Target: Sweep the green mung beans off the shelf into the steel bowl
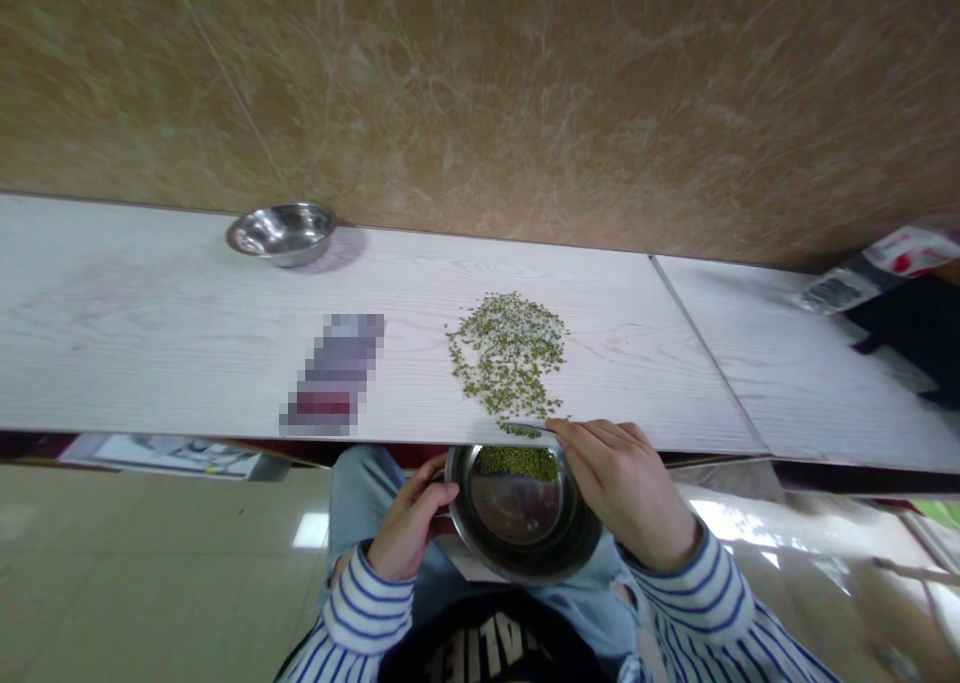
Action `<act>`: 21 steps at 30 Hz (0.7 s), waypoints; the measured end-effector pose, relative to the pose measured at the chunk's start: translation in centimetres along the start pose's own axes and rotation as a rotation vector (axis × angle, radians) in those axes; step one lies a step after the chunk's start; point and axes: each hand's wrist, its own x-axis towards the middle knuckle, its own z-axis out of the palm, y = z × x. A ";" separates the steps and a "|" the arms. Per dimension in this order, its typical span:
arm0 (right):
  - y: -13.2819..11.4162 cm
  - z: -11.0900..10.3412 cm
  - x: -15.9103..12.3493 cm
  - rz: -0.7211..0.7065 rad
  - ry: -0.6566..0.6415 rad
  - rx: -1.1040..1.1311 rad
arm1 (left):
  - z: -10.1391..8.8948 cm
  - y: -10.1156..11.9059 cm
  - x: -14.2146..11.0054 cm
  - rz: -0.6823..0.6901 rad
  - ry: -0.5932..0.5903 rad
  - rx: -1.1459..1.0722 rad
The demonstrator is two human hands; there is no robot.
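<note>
Small green beans (510,333), which look like mung beans, lie spread over the white table (420,293). Just below the table's front edge is a steel pot (517,558), tilted toward me, with more green beans gathered at its far side. My left hand (409,513) grips the pot at its left side, thumb on the rim; the handle there is mostly covered. At the table edge my right hand (622,478) pinches a thin grey tool (529,426), its kind unclear. A small row of beans sits against the tool, above the pot.
A steel bowl (283,235) stands at the back left near the brown marbled wall (480,93). A pixelated phone-shaped object (334,373) lies left of the beans. To the right are a plastic package (885,268) and a black bag (915,333). A seam (705,348) crosses the table.
</note>
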 end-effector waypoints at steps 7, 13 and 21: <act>0.0 -0.1 -0.1 0.007 0.004 0.045 | -0.1 0.1 0.0 -0.009 -0.009 -0.003; 0.0 0.0 0.0 0.009 -0.023 0.042 | 0.2 0.2 -0.3 0.003 -0.010 -0.020; -0.2 0.0 0.2 -0.005 -0.015 0.047 | 0.3 0.3 -0.3 -0.006 0.005 -0.031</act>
